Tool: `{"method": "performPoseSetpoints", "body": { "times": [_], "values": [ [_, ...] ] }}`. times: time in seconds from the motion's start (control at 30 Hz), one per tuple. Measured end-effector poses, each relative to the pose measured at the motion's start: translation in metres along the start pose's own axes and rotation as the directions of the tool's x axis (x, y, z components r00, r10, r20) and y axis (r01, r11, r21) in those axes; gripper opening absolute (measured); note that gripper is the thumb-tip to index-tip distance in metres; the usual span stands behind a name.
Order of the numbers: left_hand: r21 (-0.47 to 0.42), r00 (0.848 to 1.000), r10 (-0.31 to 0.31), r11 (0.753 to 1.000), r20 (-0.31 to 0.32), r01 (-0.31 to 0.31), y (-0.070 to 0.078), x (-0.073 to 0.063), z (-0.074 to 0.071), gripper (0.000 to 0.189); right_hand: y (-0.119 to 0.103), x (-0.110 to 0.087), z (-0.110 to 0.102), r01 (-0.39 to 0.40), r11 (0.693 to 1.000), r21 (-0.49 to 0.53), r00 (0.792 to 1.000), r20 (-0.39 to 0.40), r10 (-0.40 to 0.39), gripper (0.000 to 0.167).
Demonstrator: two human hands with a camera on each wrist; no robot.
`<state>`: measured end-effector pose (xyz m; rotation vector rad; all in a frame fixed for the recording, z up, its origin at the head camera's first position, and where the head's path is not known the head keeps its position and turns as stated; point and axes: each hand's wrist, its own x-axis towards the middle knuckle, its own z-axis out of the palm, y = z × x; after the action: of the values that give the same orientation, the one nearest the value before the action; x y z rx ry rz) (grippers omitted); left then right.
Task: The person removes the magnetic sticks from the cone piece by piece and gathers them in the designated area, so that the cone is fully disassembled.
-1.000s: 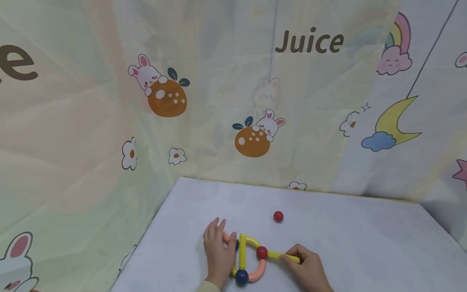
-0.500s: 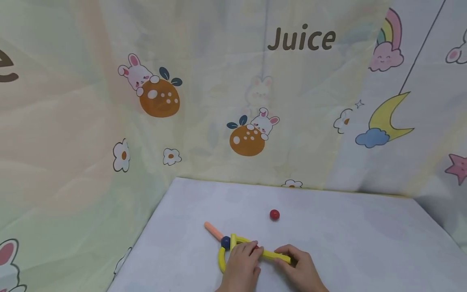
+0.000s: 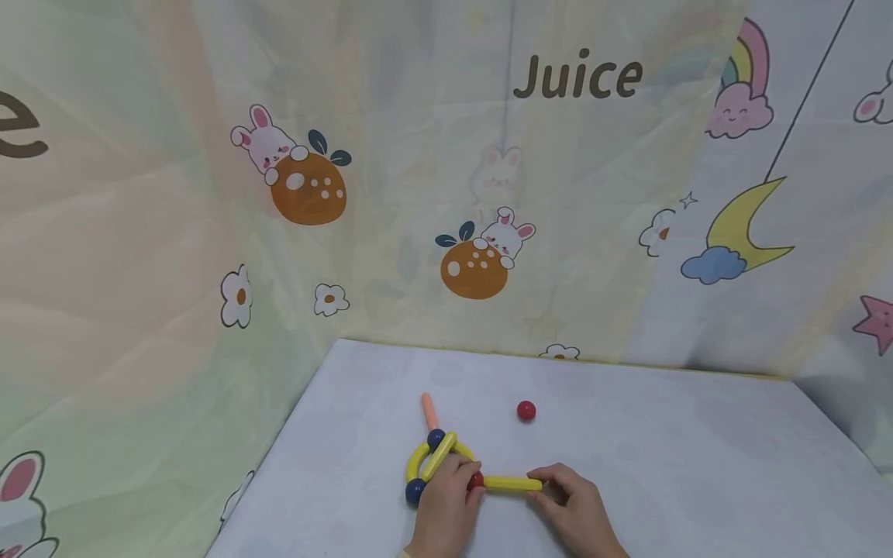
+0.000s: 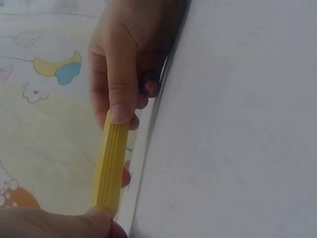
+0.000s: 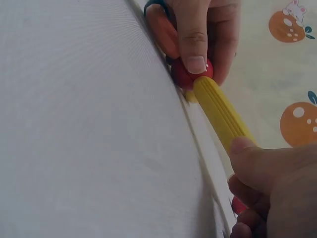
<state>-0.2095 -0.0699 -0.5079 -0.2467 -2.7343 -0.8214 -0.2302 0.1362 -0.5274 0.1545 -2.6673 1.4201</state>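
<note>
- Pinching with right hand: straight, ridged yellow plastic stick, by its three-o'clock end.
- Pinching with left hand: glossy red plastic ball, touching stick's nine-o'clock end.

Head: above, farther, forward-down
Left wrist: near, facing right hand
Right wrist: near, facing left hand
Wrists' overlap: stick

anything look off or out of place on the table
Nothing looks spilled or damaged. The loose red ball sits apart, touching no stick, and the pink stick juts from a blue ball with its far end free. Probably just unfinished.
</note>
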Motion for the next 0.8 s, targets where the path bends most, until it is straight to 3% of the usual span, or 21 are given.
{"method": "performPoseSetpoints", "body": {
  "times": [0.2,0.4,0.6,0.8],
  "values": [
    [-0.054,0.999,-0.041,0.998,-0.008,0.04,0.001,0.001,-0.001,0.028,0.002,0.001,-0.001,0.005,1.0,0.007,0.999,0.046,-0.005,0.024],
    [-0.04,0.996,-0.088,0.995,-0.034,0.086,-0.001,0.003,-0.002,0.027,0.006,0.004,-0.009,0.017,0.999,0.038,0.995,0.094,-0.021,0.022],
    [-0.07,0.988,-0.152,0.986,-0.027,0.15,-0.004,0.004,0.002,0.024,0.015,0.014,-0.027,0.014,1.0,0.007,1.0,-0.019,-0.014,0.025],
    [-0.085,0.984,-0.18,0.98,-0.003,0.179,-0.006,0.006,0.005,0.024,0.037,0.038,-0.055,0.006,0.99,-0.141,0.989,-0.144,-0.026,0.024]
  ]
}}
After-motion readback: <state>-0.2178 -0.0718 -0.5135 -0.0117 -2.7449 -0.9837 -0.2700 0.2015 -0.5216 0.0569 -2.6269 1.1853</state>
